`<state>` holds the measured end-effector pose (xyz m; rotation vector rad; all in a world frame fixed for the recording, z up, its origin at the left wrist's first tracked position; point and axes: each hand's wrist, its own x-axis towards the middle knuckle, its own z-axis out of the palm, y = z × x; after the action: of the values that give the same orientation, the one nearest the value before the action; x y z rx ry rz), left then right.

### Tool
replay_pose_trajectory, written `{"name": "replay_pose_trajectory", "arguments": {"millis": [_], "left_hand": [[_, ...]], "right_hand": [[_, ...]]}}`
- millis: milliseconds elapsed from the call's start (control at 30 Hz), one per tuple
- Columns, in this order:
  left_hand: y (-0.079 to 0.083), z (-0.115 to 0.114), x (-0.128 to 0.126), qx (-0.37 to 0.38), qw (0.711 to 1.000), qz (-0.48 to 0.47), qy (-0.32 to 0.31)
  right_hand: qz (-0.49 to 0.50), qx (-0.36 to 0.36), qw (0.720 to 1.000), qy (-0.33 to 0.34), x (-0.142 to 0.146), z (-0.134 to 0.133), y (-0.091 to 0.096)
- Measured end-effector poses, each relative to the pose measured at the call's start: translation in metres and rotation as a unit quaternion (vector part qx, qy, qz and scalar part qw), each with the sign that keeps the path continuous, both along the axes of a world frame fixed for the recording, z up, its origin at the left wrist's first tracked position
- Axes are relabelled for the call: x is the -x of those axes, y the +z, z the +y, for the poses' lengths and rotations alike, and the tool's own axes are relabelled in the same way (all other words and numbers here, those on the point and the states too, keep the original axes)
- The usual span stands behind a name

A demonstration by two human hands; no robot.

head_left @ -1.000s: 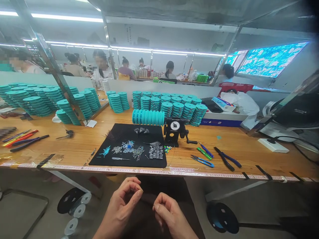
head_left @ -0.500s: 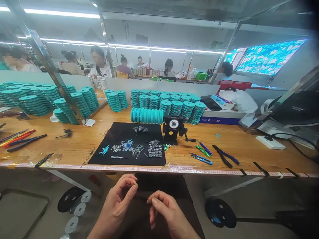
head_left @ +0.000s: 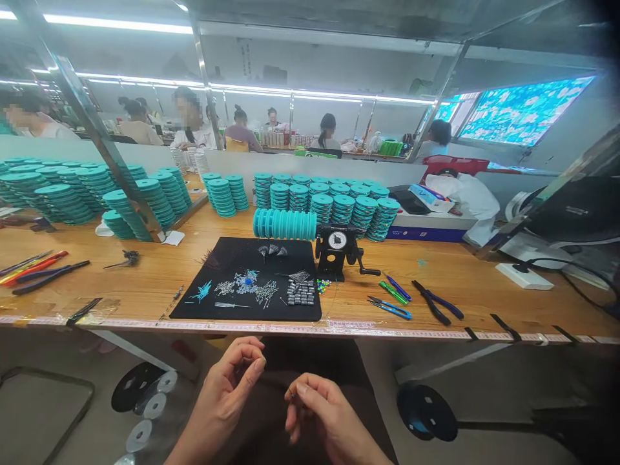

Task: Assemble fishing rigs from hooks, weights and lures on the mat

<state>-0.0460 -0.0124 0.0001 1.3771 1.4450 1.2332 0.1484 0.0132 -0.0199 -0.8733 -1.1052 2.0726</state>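
My left hand (head_left: 232, 381) hovers over my lap in front of the table edge, thumb and forefinger pinched together; what it holds, if anything, is too small to name. To its right, my right hand (head_left: 317, 403) is also pinched, with a tiny dark bit at the fingertips that I cannot make out. The hands stay apart. Beyond them a black mat (head_left: 194, 303) carries small piles: teal tubes (head_left: 202, 291), metal pins (head_left: 265, 294), clear pieces (head_left: 247, 279), grey cylinders (head_left: 301, 292) and a small screwdriver (head_left: 233, 305).
A hand-cranked winder (head_left: 334, 248) holds a row of teal spools (head_left: 285, 225) behind the mat. Stacked teal spools (head_left: 341, 205) line the back. Blue snips (head_left: 390, 307), pliers (head_left: 431, 302) and a power strip (head_left: 526, 276) lie right; more pliers (head_left: 51, 278) lie left. Co-workers sit beyond the partition.
My left hand has drifted slightly left, and the fingers of my right hand have shifted a little. Things on the table stay where they were.
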Motion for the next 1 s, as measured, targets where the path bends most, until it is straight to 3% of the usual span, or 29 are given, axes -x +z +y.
{"name": "replay_pose_trajectory", "arguments": {"millis": [333, 733, 1000], "left_hand": [[0.006, 0.002, 0.0, -0.004, 1.0, -0.007, 0.018], [0.005, -0.001, -0.015, 0.009, 0.999, -0.006, -0.036], [-0.002, -0.005, -0.012, 0.063, 0.996, -0.065, -0.018]], "right_hand": [[0.019, 0.066, 0.998, 0.01, 0.002, -0.003, 0.006], [-0.018, 0.008, 0.999, 0.029, 0.011, 0.009, 0.025], [0.134, 0.164, 0.977, -0.012, 0.007, 0.006, 0.017]]}}
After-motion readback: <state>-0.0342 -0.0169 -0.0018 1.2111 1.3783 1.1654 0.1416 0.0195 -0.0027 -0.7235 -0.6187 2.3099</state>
